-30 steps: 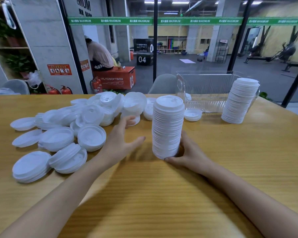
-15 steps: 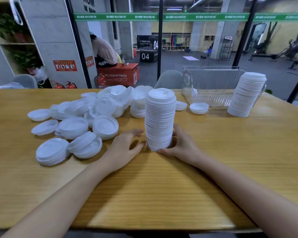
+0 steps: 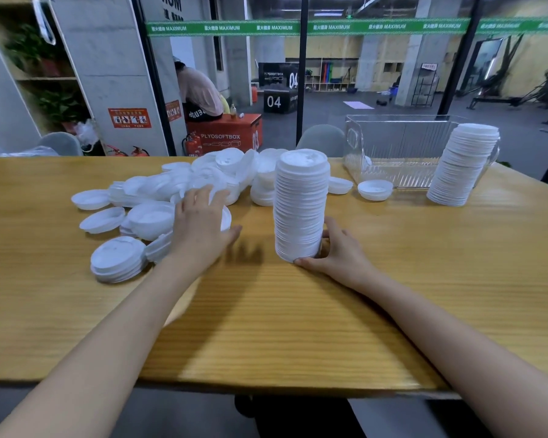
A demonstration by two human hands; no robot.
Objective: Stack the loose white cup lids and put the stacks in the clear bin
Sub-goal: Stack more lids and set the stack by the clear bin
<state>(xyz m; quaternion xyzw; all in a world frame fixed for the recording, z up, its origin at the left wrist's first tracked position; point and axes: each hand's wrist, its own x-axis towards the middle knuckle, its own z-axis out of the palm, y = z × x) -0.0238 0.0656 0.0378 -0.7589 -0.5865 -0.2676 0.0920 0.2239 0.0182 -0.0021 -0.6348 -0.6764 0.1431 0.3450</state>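
A wooden table (image 3: 393,279) fills the middle of the frame. At its centre a tall stack (image 3: 301,210) of white cup lids is stood upright. Its foot is gripped by the right hand (image 3: 336,251): the thumb is laid along the near bottom edge and the fingers are curled round the stack's right side.

To the left of centre, loose lids (image 3: 159,197) are heaped in a spread-out pile that reaches toward the far edge of the table. The left hand (image 3: 200,226) is held palm down over the near right part of this pile, with the fingers straight and spread wide. Nothing is gripped by it. It is blurred, so contact with the lid beneath cannot be told. A short stack (image 3: 117,257) of lids is set at the near left edge of the pile.

In the upper right, the clear bin (image 3: 399,150) is placed at the far edge of the table. A single lid (image 3: 375,189) is laid just in front of its left end. A second stack (image 3: 465,165), leaning slightly to the right, is seen at the bin's right end. Whether it touches the bin cannot be told.
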